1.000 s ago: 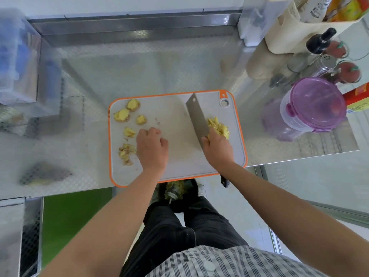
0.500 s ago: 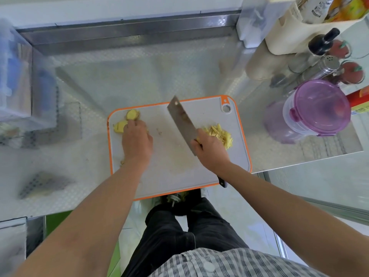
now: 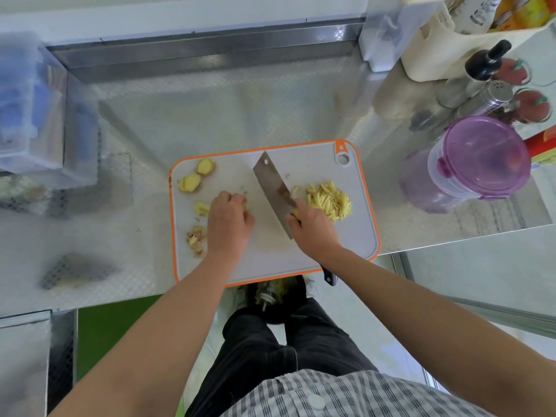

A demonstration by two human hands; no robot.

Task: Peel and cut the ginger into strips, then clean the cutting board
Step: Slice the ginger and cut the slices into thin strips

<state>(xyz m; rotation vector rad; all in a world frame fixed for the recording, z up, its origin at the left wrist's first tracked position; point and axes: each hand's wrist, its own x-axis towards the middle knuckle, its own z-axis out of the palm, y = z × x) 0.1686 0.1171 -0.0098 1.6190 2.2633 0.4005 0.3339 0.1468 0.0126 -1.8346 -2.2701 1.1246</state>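
Head view: the left hand [image 3: 228, 224] lies knuckles-up on the cutting board [image 3: 316, 165], fingers curled over a ginger piece [image 3: 246, 207] whose yellow edge shows at the fingertips; the right hand [image 3: 314, 233] grips the handle of a cleaver [image 3: 272, 188], whose blade slants away between the two hands, tip farthest from the person; a pile of ginger strips [image 3: 329, 200] sits just beyond the right hand, on its outer side; two ginger slices [image 3: 189, 183] lie beyond the left hand, toward its outer side; peel scraps [image 3: 197, 239] sit just outside the left wrist; a purple-lidded tub [image 3: 484, 158] stands on the counter [image 3: 210, 109], well to the right of the right hand.
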